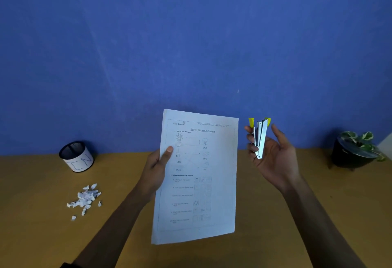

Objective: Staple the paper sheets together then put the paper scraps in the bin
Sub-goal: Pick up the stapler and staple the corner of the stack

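Left grip (158,165): grasps paper sheets (198,178) upright.
Right grip (273,153): loosely cradles stapler (259,138).
Scraps (84,199): on surface (297,214) near bin (76,156).

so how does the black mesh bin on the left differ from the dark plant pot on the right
The black mesh bin wears a white paper label with handwritten letters; the dark plant pot is plain. The bin's mouth shows nothing inside, while the pot holds a green-and-white leafy plant. The bin sits flat on the wooden table; the pot stands on short legs. Both stand near the blue wall.
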Tool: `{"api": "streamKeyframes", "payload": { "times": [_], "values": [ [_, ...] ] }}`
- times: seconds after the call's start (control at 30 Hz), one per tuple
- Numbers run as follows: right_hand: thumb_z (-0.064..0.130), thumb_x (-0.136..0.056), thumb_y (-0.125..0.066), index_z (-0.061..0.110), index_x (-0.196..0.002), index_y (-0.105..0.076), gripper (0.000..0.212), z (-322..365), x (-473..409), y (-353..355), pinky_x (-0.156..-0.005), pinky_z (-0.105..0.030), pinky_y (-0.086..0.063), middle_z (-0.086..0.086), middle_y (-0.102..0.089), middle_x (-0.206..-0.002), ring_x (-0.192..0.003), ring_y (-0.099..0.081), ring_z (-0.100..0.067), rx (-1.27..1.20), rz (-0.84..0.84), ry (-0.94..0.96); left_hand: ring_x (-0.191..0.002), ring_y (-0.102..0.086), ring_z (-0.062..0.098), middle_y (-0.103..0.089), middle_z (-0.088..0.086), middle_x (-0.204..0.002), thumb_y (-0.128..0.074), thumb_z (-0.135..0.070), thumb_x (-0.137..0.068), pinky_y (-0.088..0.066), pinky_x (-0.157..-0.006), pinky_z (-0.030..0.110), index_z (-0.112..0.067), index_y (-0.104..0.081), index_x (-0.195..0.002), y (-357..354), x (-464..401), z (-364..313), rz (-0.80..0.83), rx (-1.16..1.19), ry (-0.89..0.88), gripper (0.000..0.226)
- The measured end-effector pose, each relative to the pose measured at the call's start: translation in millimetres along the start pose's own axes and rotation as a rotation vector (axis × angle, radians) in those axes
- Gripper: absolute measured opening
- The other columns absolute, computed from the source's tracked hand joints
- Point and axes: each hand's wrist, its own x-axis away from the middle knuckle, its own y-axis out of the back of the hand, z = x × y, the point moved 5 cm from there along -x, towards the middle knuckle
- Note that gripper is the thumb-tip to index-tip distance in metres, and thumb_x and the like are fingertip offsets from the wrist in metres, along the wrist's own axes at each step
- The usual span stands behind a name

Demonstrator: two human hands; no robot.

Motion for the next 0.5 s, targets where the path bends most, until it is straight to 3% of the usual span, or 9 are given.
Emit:
{"api": "streamKeyframes", "payload": {
  "times": [0.3, 0.4, 0.5],
  "values": [
    [0.032, -0.100, -0.029, 0.009, -0.100, -0.059, 0.037, -3, -2, -38, -0.049, -0.023, -0.033, -0.002, -0.058, -0.074, -0.052, -0.040, -0.012, 0.367, 0.001, 0.038, -0.102, -0.069, 0.007, -0.074, -0.013, -0.107, -0.045, -0.023, -0.101, -0.056, -0.082, 0.021, -0.024, -0.066, -0.114, -1, 9, -13, 0.024, 0.017, -0.001, 0.024],
    [0.035, -0.089, -0.044, 0.012, -0.087, -0.052, 0.024, -4, -6, -49, -0.046, -0.021, -0.027, -0.003, -0.050, -0.070, -0.049, -0.033, -0.011, 0.481, -0.020, 0.066, -0.104, -0.069, 0.011, -0.073, -0.009, -0.111, -0.046, -0.024, -0.100, -0.055, -0.088, 0.027, -0.021, -0.066, -0.116, -2, 11, -15, 0.035, 0.015, 0.011, 0.025],
    [0.023, -0.083, -0.069, 0.007, -0.091, -0.056, 0.022, -2, -8, -57, -0.047, -0.021, -0.026, -0.003, -0.038, -0.068, -0.051, -0.031, -0.011, 0.732, -0.085, 0.165, -0.104, -0.069, 0.013, -0.073, -0.006, -0.112, -0.046, -0.024, -0.101, -0.054, -0.089, 0.029, -0.019, -0.066, -0.117, -4, 13, -18, 0.059, 0.004, 0.022, 0.027]
  ]
}}
